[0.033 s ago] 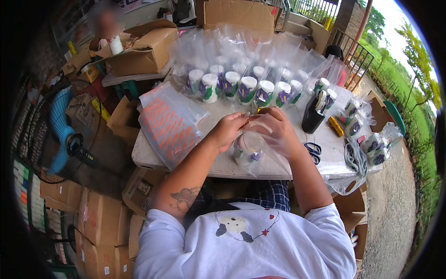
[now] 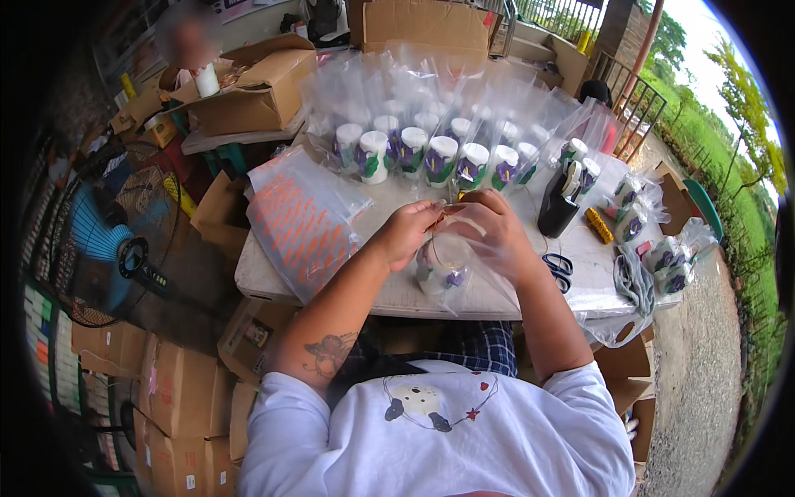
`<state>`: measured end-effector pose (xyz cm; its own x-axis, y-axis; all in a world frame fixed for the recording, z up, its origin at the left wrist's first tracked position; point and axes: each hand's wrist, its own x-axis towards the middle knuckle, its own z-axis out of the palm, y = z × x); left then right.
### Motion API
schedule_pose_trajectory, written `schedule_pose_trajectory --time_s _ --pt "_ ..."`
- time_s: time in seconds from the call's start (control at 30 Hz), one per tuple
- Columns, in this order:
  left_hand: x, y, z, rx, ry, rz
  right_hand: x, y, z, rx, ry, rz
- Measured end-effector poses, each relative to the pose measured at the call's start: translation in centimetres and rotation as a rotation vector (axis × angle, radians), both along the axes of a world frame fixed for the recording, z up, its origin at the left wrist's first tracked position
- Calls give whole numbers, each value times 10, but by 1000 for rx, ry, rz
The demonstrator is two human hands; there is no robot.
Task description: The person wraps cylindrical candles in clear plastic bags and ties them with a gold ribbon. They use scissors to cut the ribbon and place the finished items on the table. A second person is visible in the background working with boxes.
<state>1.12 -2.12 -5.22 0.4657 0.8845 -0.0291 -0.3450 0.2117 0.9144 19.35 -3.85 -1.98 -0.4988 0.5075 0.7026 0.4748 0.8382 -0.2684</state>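
In front of me, a white cylinder with a purple flower (image 2: pixel 434 277) stands on the table inside a clear plastic bag (image 2: pixel 480 280). Over it, my left hand (image 2: pixel 407 234) is closed, thumb and fingertips pinching a thin brown string (image 2: pixel 434 240) that hangs in a loop. Close by on the right, my right hand (image 2: pixel 500 230) is curled shut at the gathered top of the bag, whose film drapes below its fingers. Exactly what lies between the right fingertips is partly hidden.
Behind my hands stand several bagged flowered cylinders (image 2: pixel 441 161). Flat plastic bags with orange print (image 2: pixel 302 219) lie left. To the right are a black tape dispenser (image 2: pixel 559 215), scissors (image 2: pixel 559 272), a yellow spool (image 2: pixel 598 224) and a grey cloth (image 2: pixel 634 283). A fan (image 2: pixel 124 248) stands left; a person (image 2: pixel 189 50) is beyond.
The fan's blue blades have turned. My hands, the bag and the string look the same.
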Motion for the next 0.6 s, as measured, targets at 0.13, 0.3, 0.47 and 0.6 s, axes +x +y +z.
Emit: schedule_pose_trajectory --time_s 0.13,0.3,0.47,0.6 --pt "-1 3 8 -6 -7 -31 4 5 6 17 -28 16" --pt "-3 8 6 -3 -6 -76 5 9 1 90 -103 -38" --pt "-3 15 -1 24 49 -80 1 8 0 183 -160 -81" --pt "-6 17 -1 39 105 -88 4 4 11 291 -272 -42"
